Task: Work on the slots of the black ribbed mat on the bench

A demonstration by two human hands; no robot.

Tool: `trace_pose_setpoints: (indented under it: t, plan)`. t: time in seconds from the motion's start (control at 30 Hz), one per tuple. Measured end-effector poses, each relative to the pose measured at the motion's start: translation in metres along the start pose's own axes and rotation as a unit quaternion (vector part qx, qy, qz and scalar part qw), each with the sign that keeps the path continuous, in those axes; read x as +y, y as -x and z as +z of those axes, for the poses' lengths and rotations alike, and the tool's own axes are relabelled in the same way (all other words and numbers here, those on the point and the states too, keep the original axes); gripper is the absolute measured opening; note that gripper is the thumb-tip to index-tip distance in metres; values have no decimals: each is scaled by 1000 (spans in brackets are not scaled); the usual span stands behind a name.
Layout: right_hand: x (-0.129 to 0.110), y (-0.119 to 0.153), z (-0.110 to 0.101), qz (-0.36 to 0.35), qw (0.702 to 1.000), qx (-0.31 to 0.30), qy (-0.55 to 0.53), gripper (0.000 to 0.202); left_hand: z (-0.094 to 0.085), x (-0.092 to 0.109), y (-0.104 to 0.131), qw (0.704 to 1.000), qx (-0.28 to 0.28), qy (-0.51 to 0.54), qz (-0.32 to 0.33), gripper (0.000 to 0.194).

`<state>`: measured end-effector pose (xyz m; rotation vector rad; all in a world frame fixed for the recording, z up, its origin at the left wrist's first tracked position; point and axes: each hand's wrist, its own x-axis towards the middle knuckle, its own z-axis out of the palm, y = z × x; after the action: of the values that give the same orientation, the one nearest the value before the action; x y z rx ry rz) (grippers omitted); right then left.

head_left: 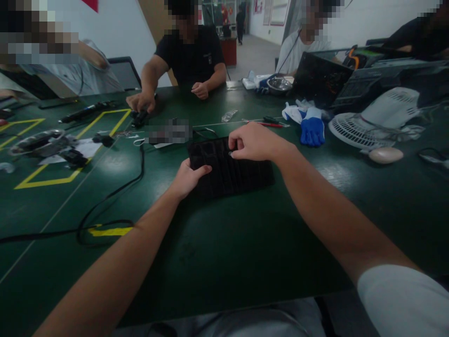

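So the black pocketed case (245,177) is flat on the green table (245,248), long axis running roughly left-right. Left hand (185,180) has its left end in a closed grip, thumb on top. Right hand (257,140) is over the far edge, near the middle — fingers curled nearly closed by a tiny shiny bit (230,153), can't tell if it's pinched. Both hands are right at the case.

Smooth green desk (242,243) with a glossy sheen; matt black case (245,175), cloth-like; shiny metal bowl (279,84); white plastic vented housing (382,117), smooth; blue-and-white cloth gloves (312,128), soft and matt
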<state>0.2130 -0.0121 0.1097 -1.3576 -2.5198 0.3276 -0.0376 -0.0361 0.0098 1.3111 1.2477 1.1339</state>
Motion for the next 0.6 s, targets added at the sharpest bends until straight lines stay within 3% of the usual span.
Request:
trace_pose_setpoints:
  t: [0.6]
  plan:
    - [-2, -1, 6, 15, 999, 35, 19, 17, -2, -3, -1, 1000, -2, -3, 2, 45]
